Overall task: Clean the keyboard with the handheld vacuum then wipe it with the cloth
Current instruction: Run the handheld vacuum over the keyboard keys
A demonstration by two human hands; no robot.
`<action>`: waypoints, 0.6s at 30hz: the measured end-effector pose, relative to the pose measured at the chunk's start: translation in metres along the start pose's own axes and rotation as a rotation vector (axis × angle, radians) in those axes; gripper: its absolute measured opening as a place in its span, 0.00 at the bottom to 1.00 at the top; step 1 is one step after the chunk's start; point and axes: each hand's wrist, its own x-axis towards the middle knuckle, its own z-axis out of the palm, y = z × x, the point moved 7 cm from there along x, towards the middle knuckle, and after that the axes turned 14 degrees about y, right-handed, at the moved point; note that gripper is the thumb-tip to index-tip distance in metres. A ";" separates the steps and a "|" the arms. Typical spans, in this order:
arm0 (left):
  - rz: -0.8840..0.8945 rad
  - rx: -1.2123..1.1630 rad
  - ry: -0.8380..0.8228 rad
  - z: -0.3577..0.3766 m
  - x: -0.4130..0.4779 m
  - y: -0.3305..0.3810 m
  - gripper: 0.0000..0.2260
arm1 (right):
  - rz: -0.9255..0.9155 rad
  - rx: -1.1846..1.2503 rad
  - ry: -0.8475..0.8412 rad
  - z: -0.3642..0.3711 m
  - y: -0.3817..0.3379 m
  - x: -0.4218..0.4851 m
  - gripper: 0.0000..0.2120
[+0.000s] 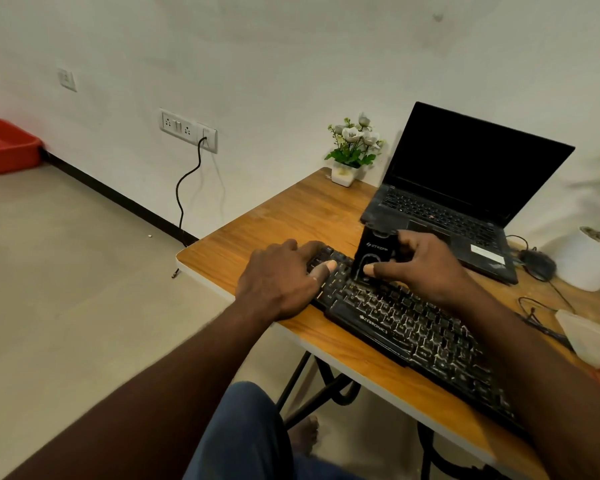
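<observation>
Fingers (407,239) of the right grip (430,271) are clasping the boxy black handheld vacuum (371,252) mid-body (light, rigid, likely slick), flat left grip (284,278) steadying the black keyboard (413,327).

Single head-worn wide-angle cam, first-person, pitched forward and down at the table (274,216). Frame is rolled: near table edge runs diagonally, mid-left down to lower right. Mid-frame at arm's reach: left hand (284,277), right hand (428,268), keyboard (413,327). Wall (291,64) fills top, floor (66,271) left.
</observation>
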 end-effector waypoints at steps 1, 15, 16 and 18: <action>0.016 0.012 -0.011 0.001 0.000 0.001 0.27 | -0.025 -0.032 0.000 0.002 -0.002 0.001 0.19; 0.029 0.033 -0.053 0.006 0.003 -0.002 0.28 | -0.113 -0.168 0.050 -0.002 -0.010 0.013 0.21; 0.028 0.037 -0.050 0.006 0.003 -0.002 0.28 | -0.101 -0.122 -0.024 0.001 -0.010 0.010 0.22; 0.027 0.037 -0.051 0.006 0.004 -0.002 0.28 | -0.124 -0.167 -0.025 0.000 -0.010 0.010 0.22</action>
